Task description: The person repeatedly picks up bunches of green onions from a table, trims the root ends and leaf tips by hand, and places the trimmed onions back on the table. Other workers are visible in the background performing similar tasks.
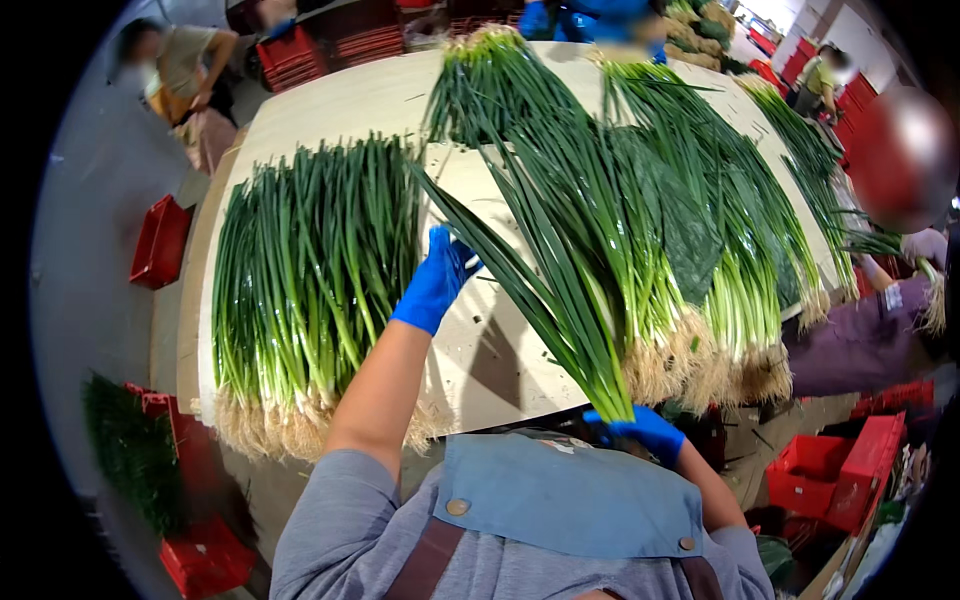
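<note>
My left hand [442, 277], in a blue glove, is raised over the pale table [487, 337] with its fingers apart. Its fingertips are beside the long leaves of a green onion bunch [555, 300]; whether they touch is unclear. Low in front of my apron, my gloved right hand [641, 433] grips that bunch near its pale lower end, hiding the roots. The leaves slant up and left from there. To the left lies a wide row of green onions [315, 277], roots towards me. On the right, a rooted pile [675, 300] lies close against the held bunch.
More green onions [495, 82] lie at the far side, where a blue-gloved person [577, 22] stands. Another person's purple sleeve [862, 345] is at the right edge. Red crates [161, 240] stand left of the table, and a red crate [810, 472] sits at lower right.
</note>
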